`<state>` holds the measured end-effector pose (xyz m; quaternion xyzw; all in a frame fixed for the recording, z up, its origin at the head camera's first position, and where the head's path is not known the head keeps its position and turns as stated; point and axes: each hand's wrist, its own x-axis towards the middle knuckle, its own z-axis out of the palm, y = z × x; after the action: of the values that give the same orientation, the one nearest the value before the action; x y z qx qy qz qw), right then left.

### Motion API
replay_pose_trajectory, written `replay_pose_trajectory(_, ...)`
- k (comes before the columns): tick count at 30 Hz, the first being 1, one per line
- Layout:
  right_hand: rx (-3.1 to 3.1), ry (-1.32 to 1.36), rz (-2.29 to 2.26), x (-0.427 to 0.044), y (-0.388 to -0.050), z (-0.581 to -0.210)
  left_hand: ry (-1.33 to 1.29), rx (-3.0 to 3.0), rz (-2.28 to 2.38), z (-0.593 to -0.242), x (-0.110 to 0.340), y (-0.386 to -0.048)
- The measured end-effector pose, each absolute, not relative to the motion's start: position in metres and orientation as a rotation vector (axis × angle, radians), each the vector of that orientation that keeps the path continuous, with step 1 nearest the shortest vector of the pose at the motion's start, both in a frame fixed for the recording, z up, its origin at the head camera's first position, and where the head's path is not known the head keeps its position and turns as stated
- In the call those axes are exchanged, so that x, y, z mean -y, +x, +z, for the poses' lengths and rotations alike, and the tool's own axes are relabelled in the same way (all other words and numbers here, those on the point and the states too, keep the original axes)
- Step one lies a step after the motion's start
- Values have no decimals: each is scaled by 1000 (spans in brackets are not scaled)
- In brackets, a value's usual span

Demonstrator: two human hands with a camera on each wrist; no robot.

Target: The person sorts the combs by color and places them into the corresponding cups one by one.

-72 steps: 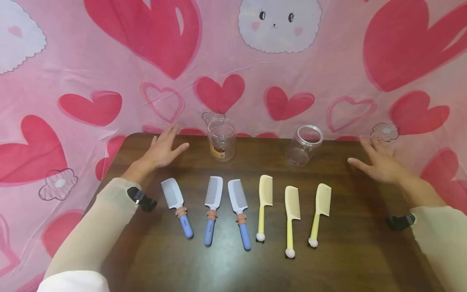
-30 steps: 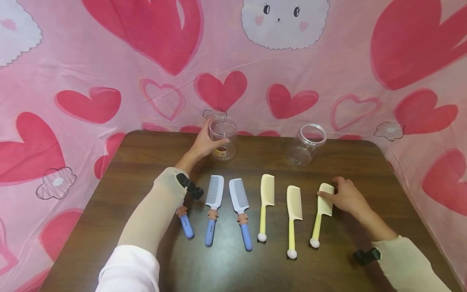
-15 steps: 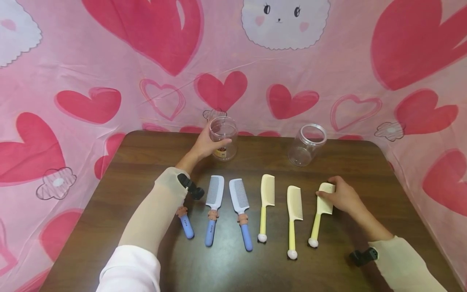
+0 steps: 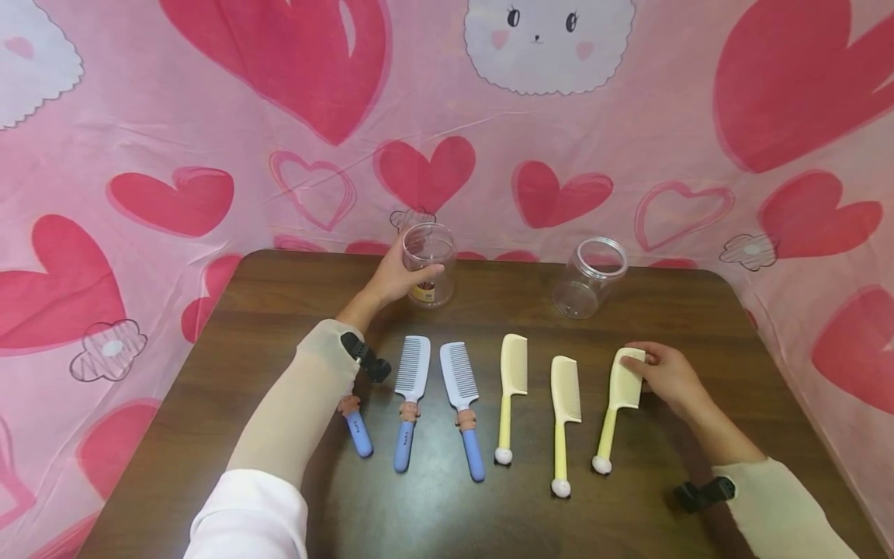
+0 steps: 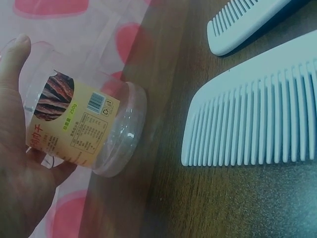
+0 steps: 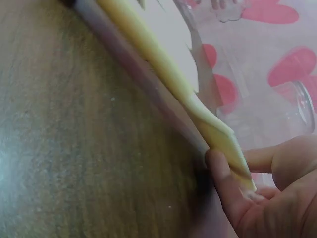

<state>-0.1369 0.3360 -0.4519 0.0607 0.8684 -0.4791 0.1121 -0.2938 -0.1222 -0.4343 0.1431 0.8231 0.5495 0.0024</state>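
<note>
My left hand (image 4: pixel 394 277) grips the left clear jar (image 4: pixel 438 268) from its left side, thumb across the front; the jar's printed label (image 5: pixel 74 119) shows in the left wrist view. My right hand (image 4: pixel 672 378) pinches the head of the rightmost yellow comb (image 4: pixel 624 380) between thumb and fingers. In the right wrist view, that comb's head (image 6: pixel 225 144) is tilted up off the table with the right hand (image 6: pixel 277 193) on its end. Two more yellow combs (image 4: pixel 514 365) (image 4: pixel 566 388) lie to its left.
Another clear jar (image 4: pixel 583 283) stands at the back right of the wooden table (image 4: pixel 489 520). Two blue combs (image 4: pixel 403 446) (image 4: pixel 471 454) lie left of centre; a third blue comb (image 4: pixel 359 435) is partly hidden under my left forearm. A pink heart-patterned cloth (image 4: pixel 244 93) hangs behind.
My left hand has moved right from beside the jar and taken hold of it. My right hand has come inward to the rightmost yellow comb, pinched its head and raised that end slightly.
</note>
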Motion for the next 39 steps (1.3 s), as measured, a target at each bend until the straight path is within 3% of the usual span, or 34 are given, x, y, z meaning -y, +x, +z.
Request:
replay_pose_trajectory(21, -2192, 202, -1841, -352, -138, -426, 450, -2584, 1725, -435, 122, -295)
replay_pose_trajectory(39, -1718, -159, -2641, -340, -150, -363, 443, -2555, 1744, -434, 122, -294)
